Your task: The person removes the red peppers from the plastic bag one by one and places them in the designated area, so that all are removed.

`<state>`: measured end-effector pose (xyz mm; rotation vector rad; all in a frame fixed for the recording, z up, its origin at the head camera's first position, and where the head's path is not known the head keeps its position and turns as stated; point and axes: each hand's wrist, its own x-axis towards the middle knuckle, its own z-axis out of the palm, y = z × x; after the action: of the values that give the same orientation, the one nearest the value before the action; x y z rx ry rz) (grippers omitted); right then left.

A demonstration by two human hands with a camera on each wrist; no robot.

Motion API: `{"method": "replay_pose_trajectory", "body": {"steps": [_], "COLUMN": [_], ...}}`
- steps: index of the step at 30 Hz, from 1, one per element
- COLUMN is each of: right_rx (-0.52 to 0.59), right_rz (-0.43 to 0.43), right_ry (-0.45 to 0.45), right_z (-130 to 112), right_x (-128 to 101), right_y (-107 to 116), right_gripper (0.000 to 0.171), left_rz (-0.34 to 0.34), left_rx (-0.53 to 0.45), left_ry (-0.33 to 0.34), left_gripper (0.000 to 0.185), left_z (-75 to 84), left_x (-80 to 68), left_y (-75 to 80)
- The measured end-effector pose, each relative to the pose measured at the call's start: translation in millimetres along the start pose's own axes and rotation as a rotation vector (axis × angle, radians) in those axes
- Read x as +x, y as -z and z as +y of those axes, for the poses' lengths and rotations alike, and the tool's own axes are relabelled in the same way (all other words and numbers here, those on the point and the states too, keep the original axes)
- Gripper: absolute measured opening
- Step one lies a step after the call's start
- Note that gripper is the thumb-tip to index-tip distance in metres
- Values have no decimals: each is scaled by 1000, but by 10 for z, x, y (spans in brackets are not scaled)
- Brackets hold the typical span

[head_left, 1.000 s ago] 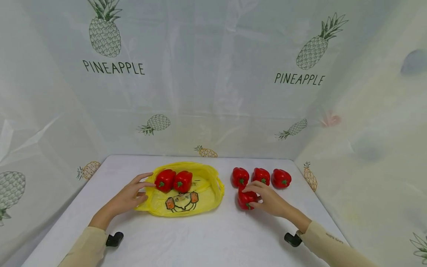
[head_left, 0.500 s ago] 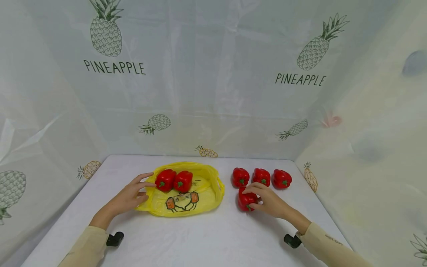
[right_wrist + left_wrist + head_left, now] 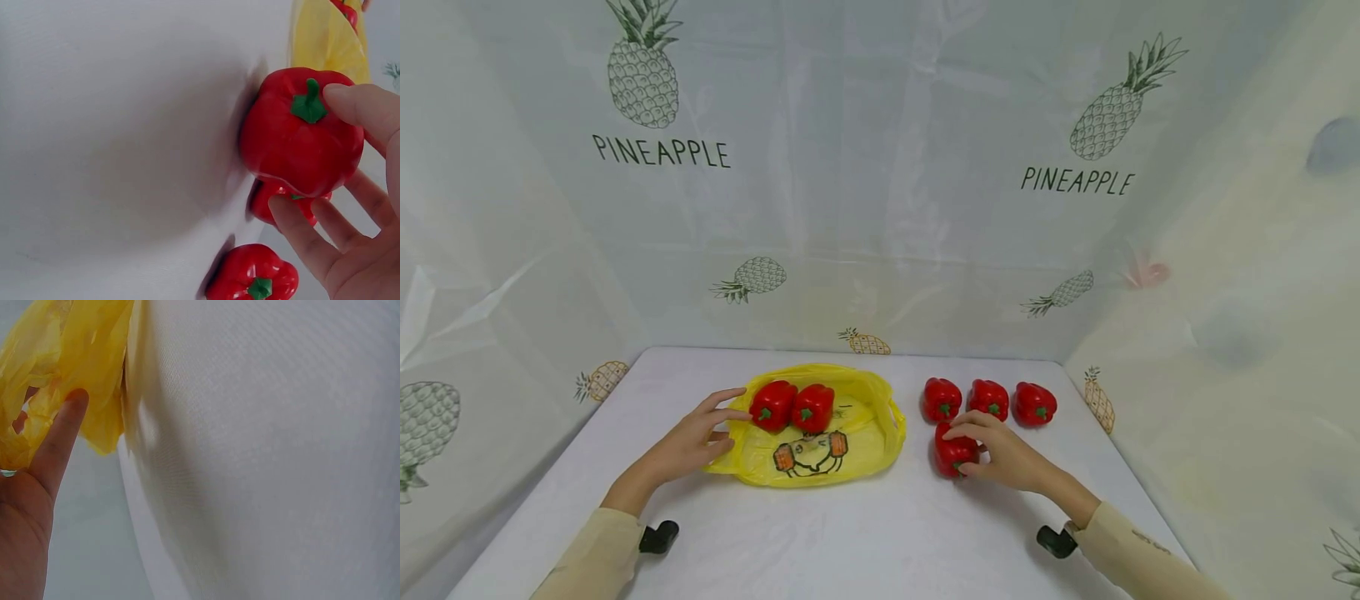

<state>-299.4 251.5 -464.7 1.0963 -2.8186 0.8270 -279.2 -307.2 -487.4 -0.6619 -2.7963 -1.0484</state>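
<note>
Right hand (image 3: 1011, 457) curled around a red pepper (image 3: 954, 450) on the white table (image 3: 865, 533), thumb near the green stem, fingers wrapped over the far side; grip confirmed in the right wrist view, pepper (image 3: 300, 134) clasped between thumb and fingers (image 3: 300, 234). Pepper resting on the table surface, just in front of a row of three red peppers (image 3: 988, 398) lined up side by side toward the back right. Held pepper close to the leftmost of the row, contact not determinable.

Left hand (image 3: 688, 446) lying at the left edge of the yellow plastic bag (image 3: 865, 437), fingers extended and spread, fingertips touching the bag's rim; thumb (image 3: 59, 434) seen against the crumpled yellow film in the left wrist view. Nothing gripped.

Bag spread flat at centre left of the table, cartoon print facing up. Two red peppers (image 3: 792, 406) lying on the bag, side by side and touching, stems toward the camera, just beside the left fingertips.

Beige sleeves on both forearms. Pineapple-printed sheet (image 3: 880, 167) hung behind and around the table.
</note>
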Motion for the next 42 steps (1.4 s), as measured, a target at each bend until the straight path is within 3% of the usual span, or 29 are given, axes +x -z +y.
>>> {"method": "replay_pose_trajectory", "body": {"steps": [17,25,34,42], "right_rx": [-60,-2,-13,115], "right_rz": [111,167,171,128], "right_ry": [13,58,76,90], "right_z": [-277,-456,-654,-788], "right_x": [128,321,608,863], "right_y": [94,83,-78,-307], "right_gripper": [55,54,57,58], "left_rz": [0,-1,-9,-7], "left_rx": [1,5,-2,4], "left_ry": [-2,-4,-23,-6], "left_gripper": [40,40,39,39], "left_z": [-8,-10,10,44], "left_x": [6,10,12,8], "left_y": [-13,-12,-7,0]}}
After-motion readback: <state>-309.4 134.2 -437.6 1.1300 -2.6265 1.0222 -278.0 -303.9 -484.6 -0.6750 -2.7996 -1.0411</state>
